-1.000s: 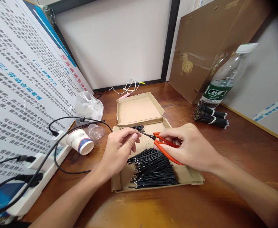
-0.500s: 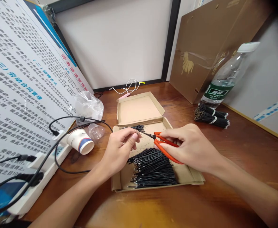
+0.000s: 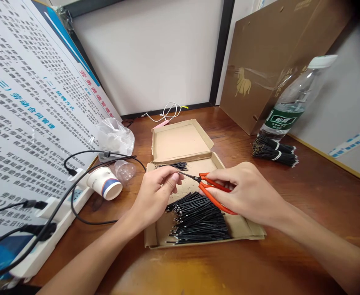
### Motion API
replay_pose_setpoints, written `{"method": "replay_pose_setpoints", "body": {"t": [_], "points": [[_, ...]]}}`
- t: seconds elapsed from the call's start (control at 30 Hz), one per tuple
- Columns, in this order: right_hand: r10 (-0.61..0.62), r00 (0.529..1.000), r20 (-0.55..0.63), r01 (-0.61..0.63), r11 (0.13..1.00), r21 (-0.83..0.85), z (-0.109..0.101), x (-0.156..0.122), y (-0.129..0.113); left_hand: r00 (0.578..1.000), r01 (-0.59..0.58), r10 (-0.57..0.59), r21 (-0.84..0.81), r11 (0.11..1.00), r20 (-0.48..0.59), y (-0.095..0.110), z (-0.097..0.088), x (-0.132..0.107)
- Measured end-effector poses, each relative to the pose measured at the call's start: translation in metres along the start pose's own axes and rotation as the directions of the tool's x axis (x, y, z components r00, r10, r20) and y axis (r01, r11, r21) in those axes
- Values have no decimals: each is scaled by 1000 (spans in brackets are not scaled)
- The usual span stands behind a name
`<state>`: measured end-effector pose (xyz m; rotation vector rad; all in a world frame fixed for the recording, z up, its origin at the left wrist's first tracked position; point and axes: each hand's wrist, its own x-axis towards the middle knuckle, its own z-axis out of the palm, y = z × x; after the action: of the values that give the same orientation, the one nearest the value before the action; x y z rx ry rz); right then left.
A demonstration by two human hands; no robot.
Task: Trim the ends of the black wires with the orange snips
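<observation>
My left hand [image 3: 155, 194] is closed in a pinch at the tip of the orange-handled pliers [image 3: 212, 190]; whatever thin piece it holds is too small to make out. My right hand [image 3: 247, 192] is wrapped round the pliers' handles, their dark nose pointing left toward my left fingertips. Both hands hover over an open cardboard box [image 3: 247, 229]. A heap of short black wires [image 3: 195, 219] lies in the box below the hands. A few more black wires [image 3: 175, 166] lie at the box's far edge.
A tipped paper cup [image 3: 104, 183], a clear plastic cup [image 3: 124, 170] and a plastic bag [image 3: 115, 137] lie to the left, by a white power strip [image 3: 55, 219] with black cables. Bundled black wires [image 3: 274, 150], a water bottle [image 3: 290, 100] and a brown paper bag [image 3: 269, 57] stand at the right.
Hardly anything has moved. Both hands have sunk a little with the pliers, which stay against my left fingertips.
</observation>
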<state>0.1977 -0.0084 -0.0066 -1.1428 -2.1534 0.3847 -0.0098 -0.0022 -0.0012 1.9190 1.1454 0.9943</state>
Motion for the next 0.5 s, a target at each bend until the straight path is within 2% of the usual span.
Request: {"method": "replay_pose_setpoints", "body": {"t": [0.27, 0.5], "points": [[60, 998, -7, -60, 996, 59, -2, -2, -1, 1000, 4, -4, -4, 1000, 0, 1, -1, 0], [29, 999, 19, -30, 998, 49, 0, -1, -1, 1000, 7, -7, -1, 1000, 14, 0, 0, 0]]}}
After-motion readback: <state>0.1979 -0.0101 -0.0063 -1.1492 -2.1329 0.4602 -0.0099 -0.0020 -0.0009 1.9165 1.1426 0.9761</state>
